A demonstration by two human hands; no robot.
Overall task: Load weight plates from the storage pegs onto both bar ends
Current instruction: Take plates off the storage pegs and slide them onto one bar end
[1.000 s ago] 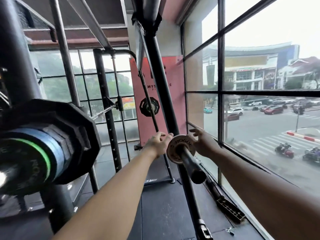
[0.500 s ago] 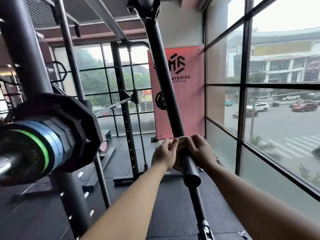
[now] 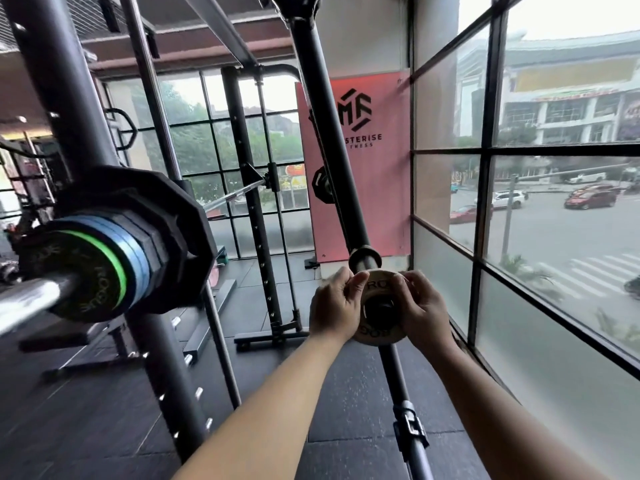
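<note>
1. Tan round metal weight plate (image 3: 372, 336), small, with black "ROGUE" lettering and a dark centre. It is held in front of the slanted black steel rack post (image 3: 332, 140), low on the post's visible run.
2. Left hand (image 3: 334, 306): fingers curled round the plate's left edge, thumb laid on its face. A pinching grip.
3. Right hand (image 3: 420, 313): fingers curled round the plate's right edge, thumb tip on the upper face.
4. Black round-ended storage peg (image 3: 365, 260) stands out from the post just above the plate's top edge. Contact between peg and plate: cannot tell.
5. Chrome barbell sleeve (image 3: 31, 303) lies well left of the post. It carries a black plate with a green rim (image 3: 86, 275), then blue plates (image 3: 135, 251), then a large black many-sided plate (image 3: 173, 233) innermost.
6. Pink banner with a black logo (image 3: 381, 188) hangs behind the post.
7. Black-framed window (image 3: 485, 202) is right of the post, with a street and cars beyond the glass.
8. Dark rubber floor tiles (image 3: 346, 403) lie around the post's foot.
</note>
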